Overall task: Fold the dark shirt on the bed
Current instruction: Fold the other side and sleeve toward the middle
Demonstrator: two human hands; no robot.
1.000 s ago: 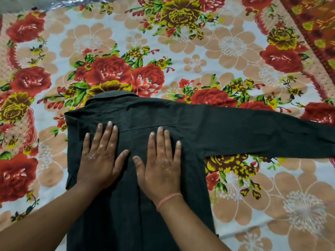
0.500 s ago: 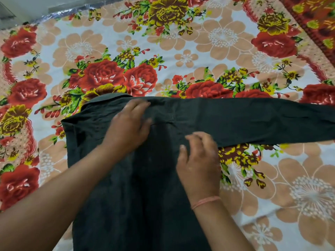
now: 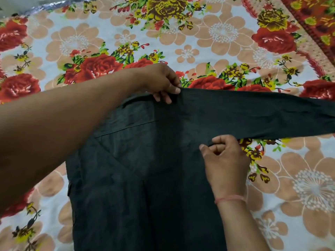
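**Sleeve runs right, both hands at its root**

The bed (image 3: 226, 42), under its floral sheet, carries the dark shirt (image 3: 145, 169) flat below me. Its sleeve (image 3: 253, 115) stretches rightward. I see my left hand (image 3: 163, 84) pinching the shoulder edge, my right hand (image 3: 224, 160) pinching the underarm, nearer me.

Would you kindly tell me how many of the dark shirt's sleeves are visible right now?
1. One sleeve stretches out to the right across the floral bedsheet. The left hand pinches its shoulder, the right hand its underarm. The other sleeve may be folded underneath.
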